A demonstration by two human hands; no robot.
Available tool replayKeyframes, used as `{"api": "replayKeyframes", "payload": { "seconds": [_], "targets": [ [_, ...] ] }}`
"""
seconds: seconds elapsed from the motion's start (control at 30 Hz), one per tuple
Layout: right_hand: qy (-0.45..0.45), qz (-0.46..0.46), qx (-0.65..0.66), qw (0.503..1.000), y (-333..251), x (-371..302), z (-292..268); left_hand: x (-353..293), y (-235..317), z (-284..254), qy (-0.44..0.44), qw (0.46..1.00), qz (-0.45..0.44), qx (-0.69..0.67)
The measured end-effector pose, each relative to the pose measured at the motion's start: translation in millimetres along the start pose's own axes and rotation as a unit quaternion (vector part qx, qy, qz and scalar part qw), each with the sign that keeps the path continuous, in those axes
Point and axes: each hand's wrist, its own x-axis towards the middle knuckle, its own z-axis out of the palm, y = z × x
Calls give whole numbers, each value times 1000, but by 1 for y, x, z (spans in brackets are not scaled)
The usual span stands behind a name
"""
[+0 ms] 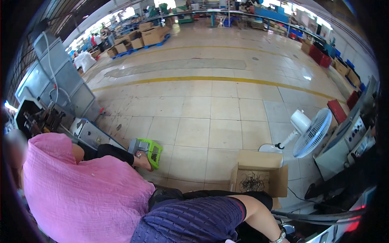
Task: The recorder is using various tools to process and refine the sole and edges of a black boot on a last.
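Note:
A bare forearm (259, 216) in a dark blue sleeve (190, 218), seemingly my right, reaches toward the lower right. A metal-banded watch (281, 236) circles its wrist; the hand beyond it is cut off by the lower edge. My left hand is out of the picture. Nearest this arm stands an open cardboard box (279, 178) on the floor, with a tangle of thin black wires (254, 183) inside. What my hands hold or touch is not visible.
A co-worker in a pink top (85, 186) sits close on the left, a foot by a green plastic frame (154, 152). Grey machinery (60, 69) stands behind. To the right are a white fan (312, 131) and a control panel (348, 137). Cartons (152, 35) lie farther off.

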Motion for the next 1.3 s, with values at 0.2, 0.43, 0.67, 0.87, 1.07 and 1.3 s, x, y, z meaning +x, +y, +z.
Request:
{"api": "replayKeyframes", "payload": {
  "seconds": [0.2, 0.43, 0.67, 0.87, 1.07, 1.3],
  "targets": [
    [-11, -63, 4, 998, -14, -8, -24, 11, -10, -15, -52, 997, -50, 36],
    [-15, -116, 12, 993, -22, -23, -49, 5, -53, -7, -51, 994, 7, -100],
    [-21, -161, 17, 987, -25, -38, -68, -6, -74, -14, -16, 994, -75, -76],
    [-27, -193, 15, 981, -28, -50, -84, -10, -77, -20, 16, 989, -137, -60],
    [-31, -212, 15, 977, -32, -65, -100, -6, -76, -17, 37, 980, -191, -50],
    [-45, -240, 4, 970, -32, -81, -117, 1, -67, -17, 75, 963, -255, -45]
  ]
}}
